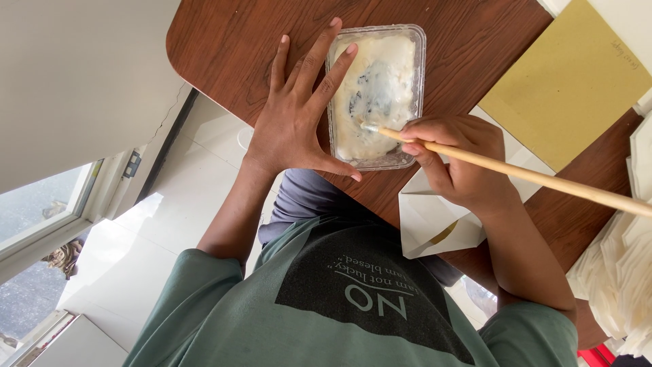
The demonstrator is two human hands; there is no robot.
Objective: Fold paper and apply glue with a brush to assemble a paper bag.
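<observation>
A clear plastic rectangular tub (pixel 419 75) of white paste stands on a dark brown wooden table (pixel 224 41). My left hand (pixel 292 115) lies flat on the table with its fingers spread, resting against the tub's left side and rim. My right hand (pixel 455 160) grips a long light wooden stick (pixel 543 179), whose tip dips into the paste (pixel 380 81) near the tub's front. Under my right hand lies a folded white paper piece (pixel 424 221).
A mustard-yellow sheet (pixel 570 81) lies at the table's far right. A stack of white folded papers (pixel 621 272) sits at the right edge. White floor tiles (pixel 156 231) and a window (pixel 41 211) are to the left, below the table's rounded corner.
</observation>
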